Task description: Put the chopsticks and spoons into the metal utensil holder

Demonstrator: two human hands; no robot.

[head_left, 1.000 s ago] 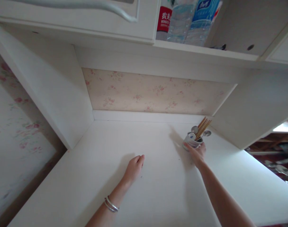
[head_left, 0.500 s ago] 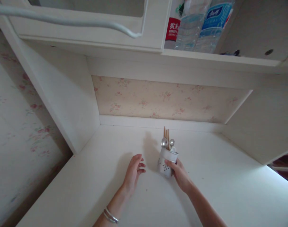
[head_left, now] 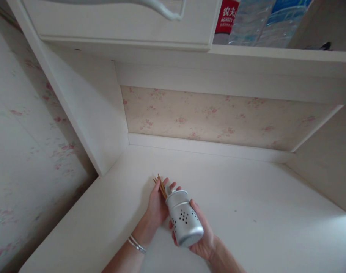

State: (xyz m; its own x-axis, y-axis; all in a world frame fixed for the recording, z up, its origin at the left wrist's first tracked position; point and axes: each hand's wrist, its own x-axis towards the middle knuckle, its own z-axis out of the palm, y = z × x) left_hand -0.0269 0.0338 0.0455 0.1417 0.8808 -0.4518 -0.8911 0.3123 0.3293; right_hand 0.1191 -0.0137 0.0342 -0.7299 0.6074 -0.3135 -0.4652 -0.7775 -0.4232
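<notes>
My right hand (head_left: 204, 233) is wrapped round a silver metal cutlery holder (head_left: 185, 222) with small punched holes. The holder is tilted, its base toward me and its mouth pointing up and left. Several wooden chopsticks (head_left: 162, 186) stick out of the mouth, along with spoons (head_left: 169, 190) that are mostly hidden. Cupped at the mouth, my left hand (head_left: 156, 206) has its palm and curled fingers around the chopsticks and spoon ends. A silver bangle (head_left: 137, 243) circles the left wrist.
Below is a white desk top (head_left: 230, 182) with a raised back ledge (head_left: 207, 146). Overhead hangs a white cabinet (head_left: 127, 32) with a shelf holding plastic bottles (head_left: 249, 22). A white side panel (head_left: 87, 110) and floral wall (head_left: 33, 113) are on the left.
The holder has gone from upright to tilted and come nearer to me. My left hand has moved to its mouth and taken the chopstick ends. The view has shifted a little.
</notes>
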